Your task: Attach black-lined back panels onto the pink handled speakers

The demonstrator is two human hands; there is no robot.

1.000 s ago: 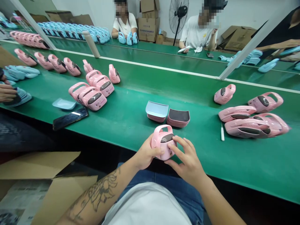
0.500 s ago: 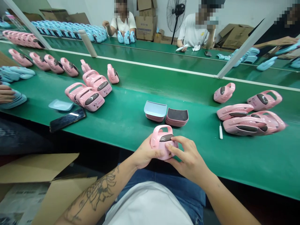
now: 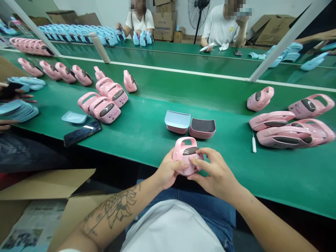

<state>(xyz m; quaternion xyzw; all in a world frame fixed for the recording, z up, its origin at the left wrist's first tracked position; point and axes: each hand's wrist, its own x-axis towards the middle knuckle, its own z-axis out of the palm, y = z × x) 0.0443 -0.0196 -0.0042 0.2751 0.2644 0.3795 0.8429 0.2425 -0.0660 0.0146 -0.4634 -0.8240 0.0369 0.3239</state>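
Note:
Between my two hands, at the table's near edge, is a pink plastic housing [image 3: 187, 161] with a loop handle on top and a dark glossy window. My left hand [image 3: 168, 169] wraps its left side, thumb across the front. On the right side, my right hand [image 3: 214, 166] grips it with thumb and fingers, the index finger touching the edge of the dark window. The underside of the housing is hidden. Just beyond my hands stand a stack of curved panels with a light blue one on top [image 3: 177, 119] and a stack of pink-edged dark panels [image 3: 202, 128].
More pink housings stand in groups at the left [image 3: 106, 109] and right [image 3: 294, 134]. A white-handled screwdriver [image 3: 253, 144] lies by the right group. Left are a phone [image 3: 82, 133] and a blue panel [image 3: 74, 117]. An open carton [image 3: 47, 182] sits below. Several people work around the table.
The view has shifted slightly, so the table's things appear moved. Both my hands keep the same hold on the pink housing. At the far left, a co-worker's hands have changed position.

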